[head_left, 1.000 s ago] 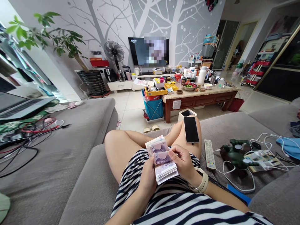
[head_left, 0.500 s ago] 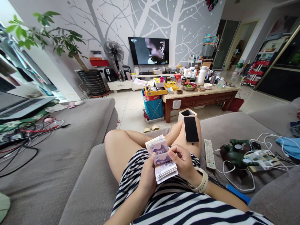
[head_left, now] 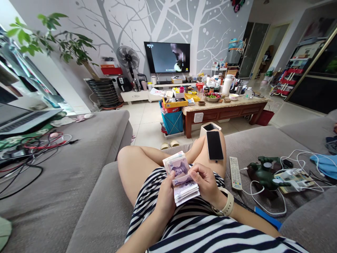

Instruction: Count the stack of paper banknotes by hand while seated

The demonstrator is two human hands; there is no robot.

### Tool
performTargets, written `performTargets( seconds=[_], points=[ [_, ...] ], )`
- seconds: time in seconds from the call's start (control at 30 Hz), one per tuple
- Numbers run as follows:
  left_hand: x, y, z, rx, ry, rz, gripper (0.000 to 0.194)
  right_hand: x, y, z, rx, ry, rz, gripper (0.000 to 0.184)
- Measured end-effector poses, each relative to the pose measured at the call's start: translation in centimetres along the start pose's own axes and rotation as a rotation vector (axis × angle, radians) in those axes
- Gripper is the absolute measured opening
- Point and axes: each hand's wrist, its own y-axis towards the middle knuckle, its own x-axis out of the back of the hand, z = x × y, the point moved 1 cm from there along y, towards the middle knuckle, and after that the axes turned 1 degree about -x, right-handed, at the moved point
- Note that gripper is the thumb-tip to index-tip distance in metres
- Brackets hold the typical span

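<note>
Grey sofa lies beneath: left hand grips banknotes, right hand pinches their edge — loosened left-thumb pressure could let them slip apart.

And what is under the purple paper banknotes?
Below the purple paper banknotes, striped dark-and-white cloth shows. What lies directly beneath is covered, as are most fingers of the left hand.
</note>
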Motion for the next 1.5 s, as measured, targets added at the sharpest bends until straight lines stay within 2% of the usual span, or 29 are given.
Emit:
performTargets(
  seconds=[0.17, 0.37, 0.53, 0.73, 0.9, 0.97, 1.23, 1.4, 1.5],
  points=[
    [-0.2, 0.1, -0.1, -0.049, -0.013, -0.023, 0.037, 0.0, 0.1, 0.2, 0.035, 0.044, 0.008, 0.044],
    [-0.4, -0.2, -0.4, -0.043, 0.028, -0.029, 0.032, 0.3, 0.4, -1.1, -0.151, -0.005, -0.120, 0.036],
    [-0.4, -0.5, -0.3, -0.035, 0.040, -0.052, 0.025, 0.3, 0.7, -1.6, -0.226, -0.027, -0.123, 0.036],
    [-0.2, -0.4, 0.0, -0.029, 0.051, -0.068, 0.026, 0.3, 0.7, -1.8, -0.235, -0.061, -0.132, 0.036],
    [0.0, -0.2, -0.1, -0.067, 0.074, 0.010, 0.028, 0.3, 0.7, -1.4, -0.236, -0.066, -0.133, 0.033],
    [0.1, -0.3, -0.1, -0.088, 0.080, 0.002, 0.028, 0.3, 0.7, -1.2, -0.223, -0.064, -0.118, 0.033],
    [-0.5, -0.8, -0.2, -0.018, 0.078, -0.060, 0.024, 0.3, 0.9, -1.4, -0.246, -0.083, -0.122, 0.034],
    [-0.4, -0.7, -0.1, -0.013, 0.060, -0.087, 0.035, 0.2, 0.9, -1.4, -0.244, -0.103, -0.124, 0.033],
    [-0.5, -0.6, -0.2, -0.009, 0.070, -0.082, 0.034, 0.2, 0.9, -1.4, -0.245, -0.116, -0.132, 0.033]
  ],
)
